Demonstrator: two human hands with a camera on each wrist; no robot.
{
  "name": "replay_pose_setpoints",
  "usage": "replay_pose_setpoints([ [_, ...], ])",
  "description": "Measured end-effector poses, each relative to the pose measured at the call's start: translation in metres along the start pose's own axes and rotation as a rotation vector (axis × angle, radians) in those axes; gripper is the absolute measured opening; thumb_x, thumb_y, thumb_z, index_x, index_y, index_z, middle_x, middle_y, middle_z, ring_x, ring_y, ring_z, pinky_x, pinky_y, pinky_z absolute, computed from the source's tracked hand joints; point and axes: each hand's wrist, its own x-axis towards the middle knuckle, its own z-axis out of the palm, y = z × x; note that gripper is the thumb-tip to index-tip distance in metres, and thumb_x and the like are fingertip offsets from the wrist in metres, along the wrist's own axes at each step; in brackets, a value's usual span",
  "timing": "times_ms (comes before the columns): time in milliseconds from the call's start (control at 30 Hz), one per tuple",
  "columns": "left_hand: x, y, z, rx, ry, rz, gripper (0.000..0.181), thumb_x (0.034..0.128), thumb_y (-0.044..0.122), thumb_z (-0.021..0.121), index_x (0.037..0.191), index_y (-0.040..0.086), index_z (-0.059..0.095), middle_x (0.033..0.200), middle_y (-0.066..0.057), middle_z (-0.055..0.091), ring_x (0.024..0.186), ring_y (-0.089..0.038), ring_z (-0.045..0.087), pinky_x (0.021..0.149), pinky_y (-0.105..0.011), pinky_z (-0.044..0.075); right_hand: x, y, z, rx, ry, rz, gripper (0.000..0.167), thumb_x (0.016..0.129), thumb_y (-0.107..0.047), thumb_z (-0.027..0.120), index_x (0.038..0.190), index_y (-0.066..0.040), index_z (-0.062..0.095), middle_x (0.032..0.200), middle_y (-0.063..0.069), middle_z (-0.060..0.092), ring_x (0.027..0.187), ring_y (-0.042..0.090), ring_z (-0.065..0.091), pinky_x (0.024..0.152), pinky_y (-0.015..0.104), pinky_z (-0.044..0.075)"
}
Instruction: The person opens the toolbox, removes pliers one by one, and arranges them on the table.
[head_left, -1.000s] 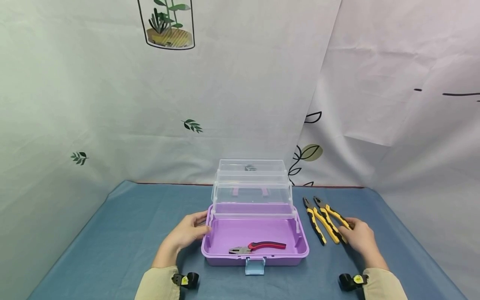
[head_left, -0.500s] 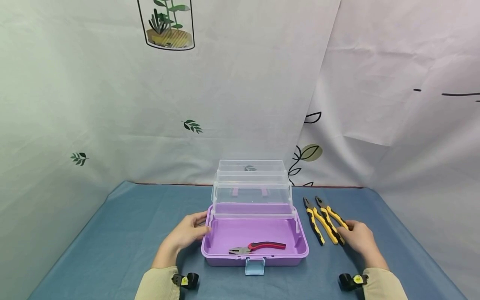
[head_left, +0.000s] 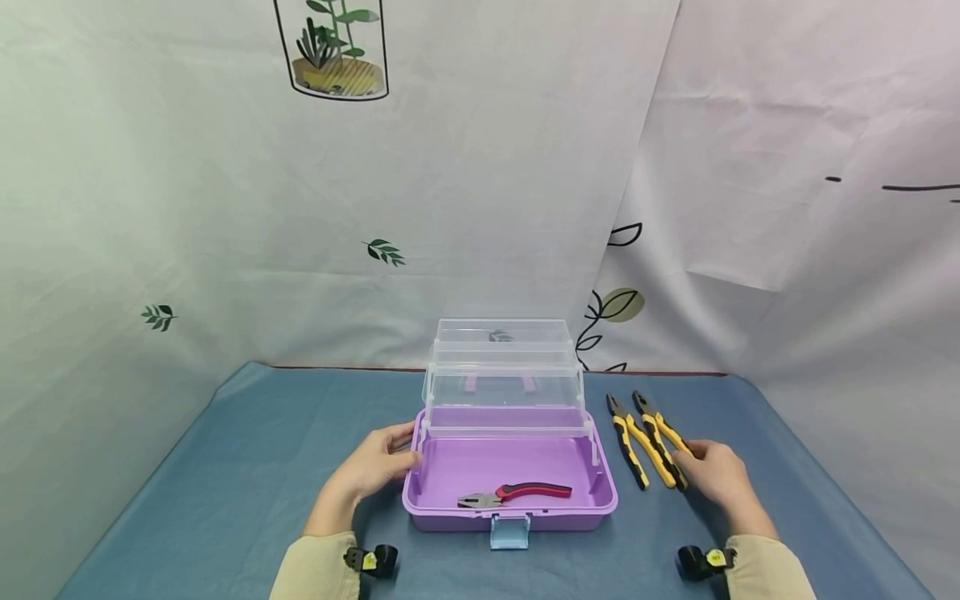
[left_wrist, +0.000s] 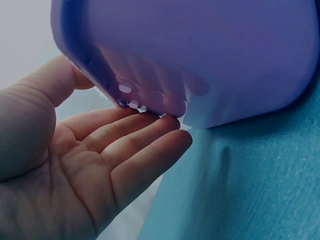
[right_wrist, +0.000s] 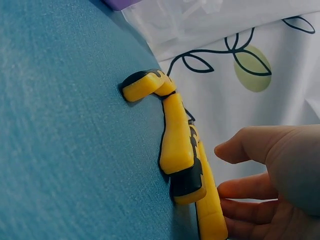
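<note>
An open purple box [head_left: 510, 523] with clear trays holds red-handled pliers [head_left: 534, 491]. My left hand [head_left: 363, 468] holds its left side, thumb over the rim and fingers against the outer wall; in the left wrist view those fingers [left_wrist: 145, 150] lie nearly straight. Two yellow-and-black pliers lie right of the box: the left pair [head_left: 631, 450] has spread handles, and the right pair [head_left: 655, 431] is beside my right hand [head_left: 718, 477]. In the right wrist view, my fingertips [right_wrist: 232, 189] touch the outer yellow handle [right_wrist: 211, 215], with the thumb apart from it.
Blue cloth [head_left: 300, 417] covers the table. Behind it hangs a pale patterned curtain [head_left: 487, 208]. The raised clear trays [head_left: 504, 385] stand at the back of the box, and a blue latch [head_left: 510, 533] hangs from its front.
My right hand has moved slightly left, and the handles of the right yellow pliers have come closer together. My left hand and the box have stayed in place.
</note>
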Motion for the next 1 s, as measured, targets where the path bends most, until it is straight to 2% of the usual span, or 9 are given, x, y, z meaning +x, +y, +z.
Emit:
replay_pose_setpoints([
  [600,0.0,-0.0008,0.0002,0.001,-0.003,-0.003,0.065,0.086,0.008,0.062,0.141,-0.01,0.033,0.141,-0.03,0.042,0.126,-0.039,0.049,0.089,-0.041,0.054,-0.0015,-0.0022,-0.0019,0.004,-0.006,-0.018,0.059,0.091,-0.034,0.055,0.124,0.015,0.051,0.116,0.035,0.056,0.09,0.032,0.061,0.066,0.041,0.054],
  [1000,0.0004,-0.0012,0.0004,0.003,0.007,-0.006,0.065,0.0853,0.008,0.063,0.141,-0.009,0.034,0.141,-0.029,0.043,0.125,-0.039,0.049,0.088,-0.041,0.054,-0.0048,-0.0042,-0.0035,-0.006,-0.028,-0.037,0.063,0.092,-0.037,0.054,0.125,0.016,0.05,0.119,0.036,0.055,0.096,0.04,0.06,0.07,0.043,0.054],
])
